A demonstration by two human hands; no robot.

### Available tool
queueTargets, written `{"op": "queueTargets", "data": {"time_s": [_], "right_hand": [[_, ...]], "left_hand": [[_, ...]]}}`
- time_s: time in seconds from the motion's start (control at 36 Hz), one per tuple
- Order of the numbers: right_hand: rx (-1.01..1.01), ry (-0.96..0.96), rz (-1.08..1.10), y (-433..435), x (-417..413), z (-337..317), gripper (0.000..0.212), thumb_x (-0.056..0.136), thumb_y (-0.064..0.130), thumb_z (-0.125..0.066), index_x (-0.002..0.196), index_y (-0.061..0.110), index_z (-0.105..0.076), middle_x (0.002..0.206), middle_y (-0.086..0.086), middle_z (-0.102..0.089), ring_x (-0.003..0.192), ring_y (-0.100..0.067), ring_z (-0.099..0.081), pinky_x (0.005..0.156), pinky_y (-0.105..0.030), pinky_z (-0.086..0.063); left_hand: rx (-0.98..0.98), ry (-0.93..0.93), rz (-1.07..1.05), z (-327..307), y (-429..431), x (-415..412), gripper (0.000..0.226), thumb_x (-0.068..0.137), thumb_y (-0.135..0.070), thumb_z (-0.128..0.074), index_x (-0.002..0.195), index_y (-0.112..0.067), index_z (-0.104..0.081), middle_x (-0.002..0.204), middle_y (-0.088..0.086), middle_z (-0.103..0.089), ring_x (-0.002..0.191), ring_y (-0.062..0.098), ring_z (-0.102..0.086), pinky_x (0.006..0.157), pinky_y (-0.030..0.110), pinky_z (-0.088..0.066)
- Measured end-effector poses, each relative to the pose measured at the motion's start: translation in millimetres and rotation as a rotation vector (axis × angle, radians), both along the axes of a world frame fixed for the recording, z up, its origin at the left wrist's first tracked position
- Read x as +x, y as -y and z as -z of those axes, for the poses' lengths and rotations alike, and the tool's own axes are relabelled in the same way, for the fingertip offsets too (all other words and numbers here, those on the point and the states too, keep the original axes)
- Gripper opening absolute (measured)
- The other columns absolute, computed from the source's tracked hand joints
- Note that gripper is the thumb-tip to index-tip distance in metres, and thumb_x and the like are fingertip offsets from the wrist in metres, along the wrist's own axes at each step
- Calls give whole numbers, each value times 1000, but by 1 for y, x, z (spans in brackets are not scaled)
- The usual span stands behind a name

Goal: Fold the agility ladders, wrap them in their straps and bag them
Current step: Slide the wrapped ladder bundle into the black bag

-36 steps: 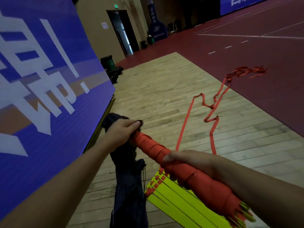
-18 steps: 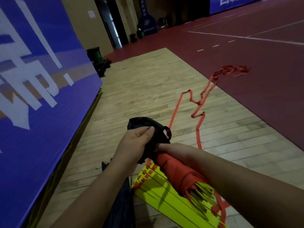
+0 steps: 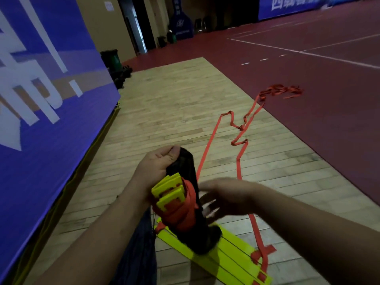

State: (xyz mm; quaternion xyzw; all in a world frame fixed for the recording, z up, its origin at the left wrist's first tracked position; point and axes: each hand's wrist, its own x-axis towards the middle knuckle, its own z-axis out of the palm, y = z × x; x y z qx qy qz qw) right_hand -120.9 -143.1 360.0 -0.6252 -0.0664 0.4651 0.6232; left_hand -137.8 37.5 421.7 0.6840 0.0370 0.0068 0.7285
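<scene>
My left hand (image 3: 159, 167) fingers clamped on black bag (image 3: 188, 194) at its upper end. Wrapped ladder (image 3: 174, 200) sits inside bag, yellow rung ends and red strap showing at mouth beside my left wrist. Bundle's long axis runs from left hand down-right, low end resting on second ladder (image 3: 226, 256), flat on floor. My right hand (image 3: 224, 198) blurred, fingers spread, just right of bag; contact unclear. Left hand nearer. Loose strap (image 3: 240, 157) trails away right. Blue banner (image 3: 41, 89) left: large white characters, unreadable.

Wooden floor (image 3: 174, 112), yellow ladder (image 3: 232, 258), red strap (image 3: 238, 128)
</scene>
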Motion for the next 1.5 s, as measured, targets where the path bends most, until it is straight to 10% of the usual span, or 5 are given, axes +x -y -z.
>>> {"op": "queueTargets", "data": {"time_s": [0.42, 0.67, 1.03, 1.31, 1.5], "right_hand": [[-97, 357, 251, -36, -24, 17, 13, 99, 8, -60, 91, -2, -62, 62, -11, -50, 50, -15, -49, 49, -25, -47], [-694, 913, 99, -5, -4, -10, 17, 90, -2, -58, 97, -2, -73, 84, -18, -70, 79, -31, -70, 68, -39, -58], [-198, 657, 438, -9, 18, -12, 35, 97, -15, -38, 115, -3, -65, 105, -26, -68, 73, -28, -74, 68, -32, -63], [-357, 971, -4, -60, 7, 2, 132, 63, 53, -91, 158, 44, 1, 143, -10, -40, 129, -23, -45, 109, -40, -45], [-769, 1399, 115, -117, 26, 17, 68, 82, 65, -68, 135, 29, -46, 102, -6, -54, 92, -32, -61, 71, -38, -51]], "left_hand": [[-128, -238, -218, 22, -8, 5, 17, 99, -20, -58, 100, -8, -69, 85, 10, -73, 74, 23, -70, 64, 32, -59], [664, -33, 97, 14, -68, -10, 16, 95, -16, -64, 88, -9, -77, 74, 2, -72, 67, 8, -65, 59, 18, -49], [552, 90, -105, 20, -58, 9, 19, 99, -21, -59, 87, -18, -74, 73, 0, -70, 67, 16, -66, 56, 27, -51], [184, -26, -119, 10, -72, 16, 16, 101, -5, -52, 90, -1, -62, 65, 7, -54, 46, 12, -52, 40, 17, -38], [307, -35, 65, 6, -96, 24, 17, 101, -11, -53, 95, -2, -66, 65, 5, -61, 51, 12, -55, 45, 18, -42]]}}
